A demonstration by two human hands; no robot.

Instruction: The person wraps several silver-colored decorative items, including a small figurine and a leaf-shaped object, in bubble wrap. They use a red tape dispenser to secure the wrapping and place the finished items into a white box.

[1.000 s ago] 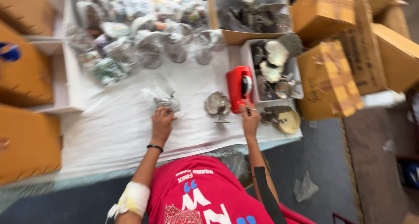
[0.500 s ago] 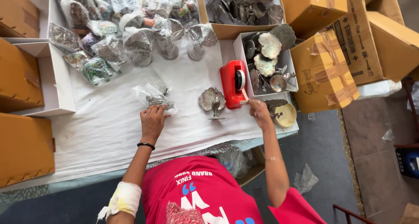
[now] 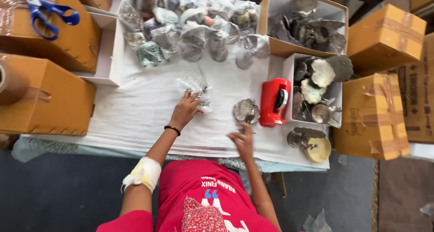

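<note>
My left hand (image 3: 186, 110) rests on the white cloth, its fingers touching a clear plastic bag (image 3: 197, 91) with a small metal piece inside. A black band circles that wrist and a white bandage wraps the forearm. My right hand (image 3: 242, 140) hovers with fingers spread just below a silver leaf-shaped metal dish (image 3: 246, 111) and holds nothing. A red tape dispenser (image 3: 274, 101) stands to the right of the dish.
Several bagged metal pieces (image 3: 194, 26) are heaped at the far side of the white cloth (image 3: 131, 114). Open boxes of loose metal dishes (image 3: 312, 28) stand at right. Sealed cardboard cartons (image 3: 373, 117) surround the table; blue scissors (image 3: 45, 13) lie on one at left. A brass dish (image 3: 314, 145) sits at the right edge.
My right hand has drawn back from the right edge of the table toward the middle, below the silver dish. My left hand stays at the plastic bag.
</note>
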